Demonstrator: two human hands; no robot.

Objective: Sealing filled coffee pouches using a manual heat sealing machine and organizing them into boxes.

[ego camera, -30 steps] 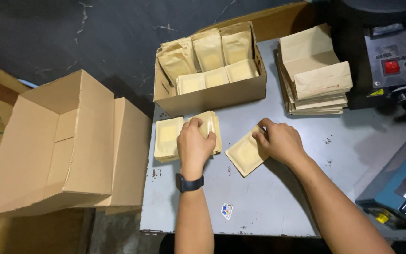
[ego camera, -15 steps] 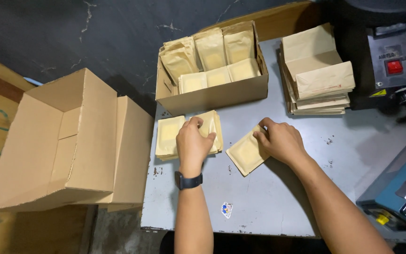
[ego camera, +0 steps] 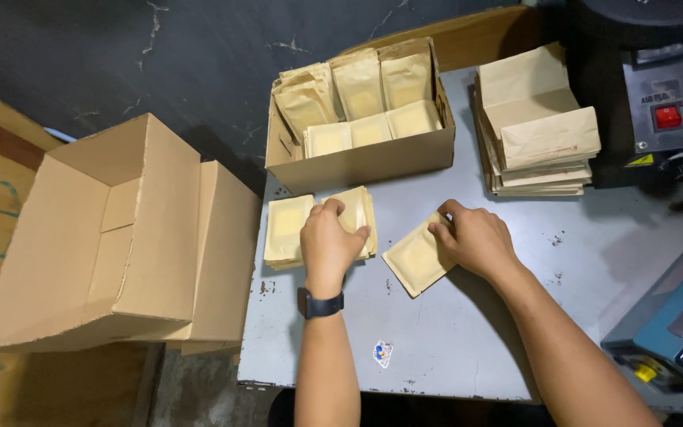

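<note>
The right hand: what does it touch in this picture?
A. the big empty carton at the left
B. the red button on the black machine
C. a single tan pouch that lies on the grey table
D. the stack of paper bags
C: the right hand rests on a single tan pouch lying flat on the grey table, apart from the pouch pile under the left hand.

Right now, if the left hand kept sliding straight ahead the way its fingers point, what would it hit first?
The left hand rests on a stack of pouches, fingers pointing up-table. Straight ahead, it would probably first meet the front wall of the cardboard box of pouches, though the gap's depth is hard to judge.
</note>
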